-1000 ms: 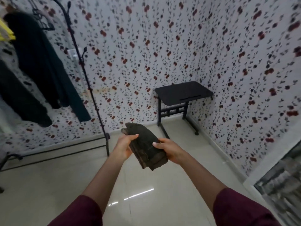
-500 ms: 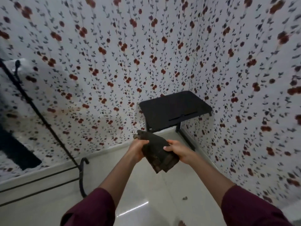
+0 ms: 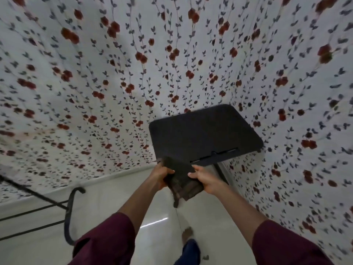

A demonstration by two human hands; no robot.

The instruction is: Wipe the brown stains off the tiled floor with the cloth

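A dark, folded cloth [image 3: 181, 180] is held out in front of me at chest height, above the pale tiled floor [image 3: 114, 207]. My left hand [image 3: 161, 175] grips its left edge and my right hand [image 3: 207, 179] grips its right edge; a corner of the cloth hangs down. A small brown stain [image 3: 206, 257] shows on the floor near the bottom, right of my foot [image 3: 188, 236]. Both arms wear maroon sleeves.
A small black table [image 3: 204, 132] stands in the room corner just beyond my hands. The curved foot of a black metal rack [image 3: 69, 213] rests on the floor at the left. Flower-patterned walls close in ahead and on the right.
I have walked closer to the corner and the view has tilted down; the table looks larger, the hanging clothes have left the view, and my foot now shows. Both hands keep hold of the cloth.
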